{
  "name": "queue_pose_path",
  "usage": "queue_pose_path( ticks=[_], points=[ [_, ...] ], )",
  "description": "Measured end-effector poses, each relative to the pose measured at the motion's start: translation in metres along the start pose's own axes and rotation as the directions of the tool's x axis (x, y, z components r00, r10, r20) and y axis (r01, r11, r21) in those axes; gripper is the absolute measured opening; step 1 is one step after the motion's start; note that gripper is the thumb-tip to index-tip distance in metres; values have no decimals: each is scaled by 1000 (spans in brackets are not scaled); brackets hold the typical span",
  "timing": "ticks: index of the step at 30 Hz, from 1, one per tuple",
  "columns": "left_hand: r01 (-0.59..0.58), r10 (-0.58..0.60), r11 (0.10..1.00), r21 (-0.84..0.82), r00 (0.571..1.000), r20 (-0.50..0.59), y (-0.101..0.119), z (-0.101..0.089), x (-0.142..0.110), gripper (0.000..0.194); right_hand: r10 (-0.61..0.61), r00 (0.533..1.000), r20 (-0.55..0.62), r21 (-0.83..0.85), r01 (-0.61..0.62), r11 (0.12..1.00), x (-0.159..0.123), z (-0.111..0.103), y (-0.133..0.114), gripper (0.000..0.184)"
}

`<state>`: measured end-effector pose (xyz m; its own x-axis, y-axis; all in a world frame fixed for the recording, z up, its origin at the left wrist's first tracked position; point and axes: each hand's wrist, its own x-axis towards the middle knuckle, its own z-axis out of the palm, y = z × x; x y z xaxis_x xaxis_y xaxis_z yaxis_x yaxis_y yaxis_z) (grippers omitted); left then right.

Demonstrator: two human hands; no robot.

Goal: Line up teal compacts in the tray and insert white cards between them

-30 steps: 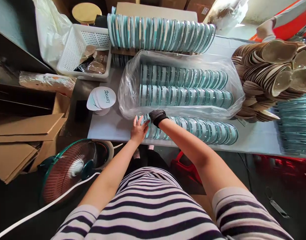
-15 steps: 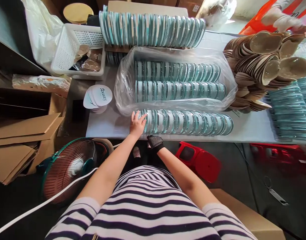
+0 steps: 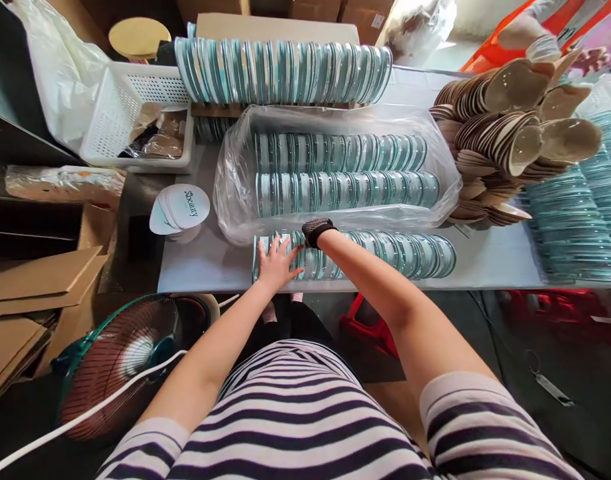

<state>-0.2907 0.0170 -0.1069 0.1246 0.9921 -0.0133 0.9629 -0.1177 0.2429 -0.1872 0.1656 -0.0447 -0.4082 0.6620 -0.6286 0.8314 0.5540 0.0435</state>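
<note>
A row of round, flat packs in clear wrap with teal edges (image 3: 415, 255) lies along the table's front edge. My left hand (image 3: 276, 261) rests on the left end of this row, fingers spread, touching the packs. Just right of it, my right hand (image 3: 318, 232) in a dark mesh glove reaches over the row to its far side. The right fingers are bent down and mostly hidden, so their grip does not show. Behind both hands, a clear plastic bag (image 3: 230, 200) holds two more rows of similar packs (image 3: 348, 192).
Another row of packs (image 3: 285, 72) stands at the back. A white basket (image 3: 100, 120) and white printed cards (image 3: 180, 208) are at left. Stacked brown, pointed shell-like pieces (image 3: 520, 87) stand at right, near another person's hand (image 3: 590, 60). Below are a fan (image 3: 130, 360) and red stool (image 3: 355, 323).
My right hand has risen from below the table's front edge to the far side of the front row. My left fingers have spread wider on the packs. The view has shifted slightly.
</note>
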Motion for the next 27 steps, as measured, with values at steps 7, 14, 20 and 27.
queue_pose_path(
  ticks=[7,14,20,27],
  points=[
    [19,-19,1000,-13,1000,1,-2,2,0,58,17,993,-121,22,-14,1000,-38,29,-8,33],
    [3,-3,1000,-2,1000,-31,-1,2,-1,62,55,980,-194,112,-34,993,-97,140,-36,38],
    [25,-25,1000,-6,999,-32,-2,1,1,62,34,986,-164,196,-1,981,-85,191,-46,41],
    [27,-25,999,42,999,-38,13,-4,0,68,185,925,-331,257,-100,961,-111,143,13,45]
  ],
)
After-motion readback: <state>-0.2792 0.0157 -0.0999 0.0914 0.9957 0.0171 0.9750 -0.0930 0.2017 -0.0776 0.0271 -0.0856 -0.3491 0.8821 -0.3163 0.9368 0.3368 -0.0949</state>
